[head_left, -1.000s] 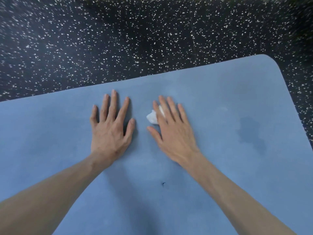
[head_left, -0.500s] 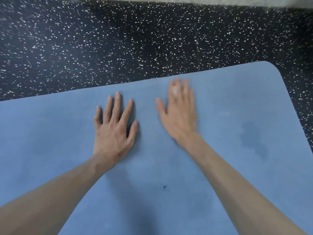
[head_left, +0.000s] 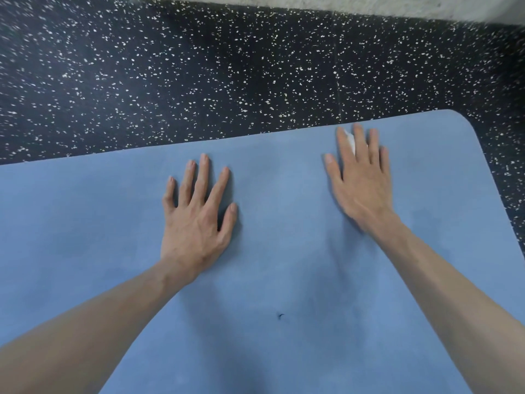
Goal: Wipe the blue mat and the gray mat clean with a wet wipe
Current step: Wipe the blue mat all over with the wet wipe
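Note:
The blue mat (head_left: 284, 265) fills the lower part of the view, its rounded far right corner showing. My left hand (head_left: 199, 217) lies flat on it near the middle, fingers spread and straight. My right hand (head_left: 359, 180) presses a white wet wipe (head_left: 350, 142) onto the mat close to the far edge, with straight fingers; only a strip of the wipe shows between the first two fingers. Darker damp patches mark the mat at the right and in the middle. The gray mat is out of view.
A black floor with white speckles (head_left: 227, 81) runs beyond the mat's far edge and round its right corner. A pale concrete strip (head_left: 341, 4) lines the top of the view. A small dark speck (head_left: 281, 316) lies on the mat between my forearms.
My right hand slid the wipe away from me and to the right, from beside my left hand to near the mat's far right edge. My left hand stayed flat in place.

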